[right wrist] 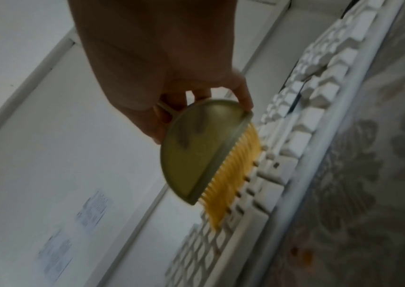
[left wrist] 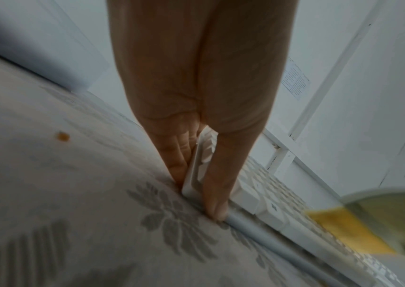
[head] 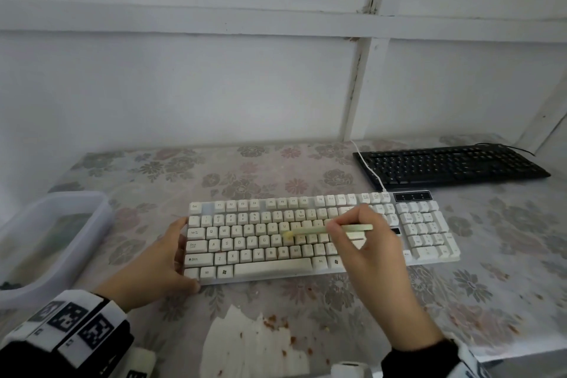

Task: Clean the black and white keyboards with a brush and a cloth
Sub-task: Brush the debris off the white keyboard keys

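Observation:
The white keyboard (head: 245,230) lies across the middle of the flowered tablecloth. My left hand (head: 181,255) braces its left end, with straight fingers (left wrist: 176,155) along the side edge and the thumb (left wrist: 216,194) at the front corner. My right hand (head: 337,228) pinches a pale green half-round brush (head: 310,232) over the letter keys. In the right wrist view the brush's (right wrist: 196,147) yellow bristles (right wrist: 233,174) touch the white keyboard's (right wrist: 306,126) keys. The black keyboard (head: 451,166) sits at the back right, untouched.
A translucent plastic tub (head: 52,233) stands at the left edge. A white sheet with brown stains (head: 254,344) lies at the near edge. The white keyboard's cable (head: 371,169) crosses the black keyboard's left end. White panel walls close off the back and right.

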`<state>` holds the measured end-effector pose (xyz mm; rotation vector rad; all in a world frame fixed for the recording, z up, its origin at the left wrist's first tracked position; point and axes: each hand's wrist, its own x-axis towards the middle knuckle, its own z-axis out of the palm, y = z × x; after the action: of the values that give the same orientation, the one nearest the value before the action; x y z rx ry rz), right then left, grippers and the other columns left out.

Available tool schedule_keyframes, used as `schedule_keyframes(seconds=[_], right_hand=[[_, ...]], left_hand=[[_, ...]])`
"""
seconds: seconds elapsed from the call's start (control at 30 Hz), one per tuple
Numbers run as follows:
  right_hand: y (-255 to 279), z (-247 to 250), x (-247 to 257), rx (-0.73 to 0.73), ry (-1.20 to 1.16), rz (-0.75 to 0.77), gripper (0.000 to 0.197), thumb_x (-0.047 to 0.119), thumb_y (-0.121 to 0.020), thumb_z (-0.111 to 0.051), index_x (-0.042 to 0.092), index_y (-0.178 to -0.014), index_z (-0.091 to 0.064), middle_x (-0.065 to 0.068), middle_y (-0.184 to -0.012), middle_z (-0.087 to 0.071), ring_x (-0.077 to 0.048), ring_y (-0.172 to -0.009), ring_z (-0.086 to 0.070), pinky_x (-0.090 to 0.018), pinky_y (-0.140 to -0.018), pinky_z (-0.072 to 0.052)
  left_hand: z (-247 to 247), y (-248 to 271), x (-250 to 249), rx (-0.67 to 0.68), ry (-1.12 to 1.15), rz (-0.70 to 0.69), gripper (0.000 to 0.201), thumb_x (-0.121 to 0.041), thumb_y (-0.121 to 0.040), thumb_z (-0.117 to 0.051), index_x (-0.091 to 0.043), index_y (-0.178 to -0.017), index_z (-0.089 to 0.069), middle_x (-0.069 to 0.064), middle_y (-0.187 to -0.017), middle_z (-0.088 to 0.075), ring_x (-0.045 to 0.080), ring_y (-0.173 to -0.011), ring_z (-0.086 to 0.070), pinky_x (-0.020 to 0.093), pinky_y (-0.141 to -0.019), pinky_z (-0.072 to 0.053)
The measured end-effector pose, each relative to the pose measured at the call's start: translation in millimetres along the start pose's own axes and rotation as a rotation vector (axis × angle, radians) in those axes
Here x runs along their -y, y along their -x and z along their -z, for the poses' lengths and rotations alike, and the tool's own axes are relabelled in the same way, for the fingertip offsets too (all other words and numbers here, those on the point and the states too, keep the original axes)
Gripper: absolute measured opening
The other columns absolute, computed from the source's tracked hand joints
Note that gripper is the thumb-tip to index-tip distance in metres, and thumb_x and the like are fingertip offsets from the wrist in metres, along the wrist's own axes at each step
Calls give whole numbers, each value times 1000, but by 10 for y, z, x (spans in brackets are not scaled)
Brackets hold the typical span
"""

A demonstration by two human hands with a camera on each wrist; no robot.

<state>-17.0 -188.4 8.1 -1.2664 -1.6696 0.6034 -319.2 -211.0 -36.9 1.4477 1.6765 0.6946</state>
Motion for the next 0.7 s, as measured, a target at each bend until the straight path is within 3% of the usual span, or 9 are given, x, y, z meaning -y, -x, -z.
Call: schedule_keyframes(seconds=[0.07,0.1,0.17,0.27,0.4,0.53,0.63,0.7], right_hand=[[-34,112,-13,-82,50,24,16,21,-85,-65,30,-75,-56,14,-80,-60,-9,-81,-54,-34,-78,-43],[-36,148,10,-84,10,29,16,21,-85,-65,29,-75,-57,13,-80,-61,-11,-79,-54,-30,-75,-43],[-11,150,69,-10,-125,26,13,21,-85,-66,26,-75,-59,7,-82,-63,-13,-80,-57,-24,-68,-43],[12,121,11,66,-146,18,12,23,-85,-67,27,-76,-60,8,-83,-64,-11,-86,-59,-28,-72,-45],[-89,298,-257,-46,-54,-37,15,24,-86,-66,30,-76,-58,1,-86,-63,-16,-80,-59,-27,-68,-45],[-117,505,-200,-108,-110,-20,12,17,-86,-66,21,-77,-59,-1,-77,-63,-19,-73,-58,-16,-61,-44],[-68,466,-125,-17,-318,-18,13,13,-84,-67,16,-73,-61,-5,-79,-67,-23,-79,-63,-27,-73,-49],[-50,445,-196,12,-322,-32,12,12,-84,-67,12,-75,-60,-5,-80,-67,-24,-85,-64,-34,-77,-49]], left_hand=[[-1,0,1,-1,8,-9,104,-8,-47,-81,-50,-124,-25,-5,-120,-63,8,-103,-65,31,-86,-55],[1,5,7,-1,8,-10,101,-9,-47,-81,-52,-121,-27,-6,-120,-63,8,-104,-65,31,-87,-54],[9,13,13,-1,14,-7,101,-14,-44,-83,-56,-118,-28,-8,-121,-62,8,-106,-64,34,-90,-54],[7,20,5,2,7,-3,102,-16,-43,-83,-58,-118,-27,-9,-121,-62,9,-106,-64,37,-91,-54],[-1,20,-24,-10,-62,6,104,3,-56,-84,-43,-128,-24,-11,-119,-61,2,-102,-62,17,-79,-51],[-11,17,-36,-26,-85,18,104,7,-60,-82,-37,-132,-22,-12,-114,-62,-4,-94,-63,11,-69,-51],[-17,28,-44,-26,-84,21,104,6,-60,-82,-38,-132,-21,-12,-115,-60,-1,-96,-62,11,-69,-50],[-18,27,-50,-30,-83,21,104,6,-60,-82,-40,-130,-21,-12,-115,-60,-1,-96,-62,12,-69,-50]])
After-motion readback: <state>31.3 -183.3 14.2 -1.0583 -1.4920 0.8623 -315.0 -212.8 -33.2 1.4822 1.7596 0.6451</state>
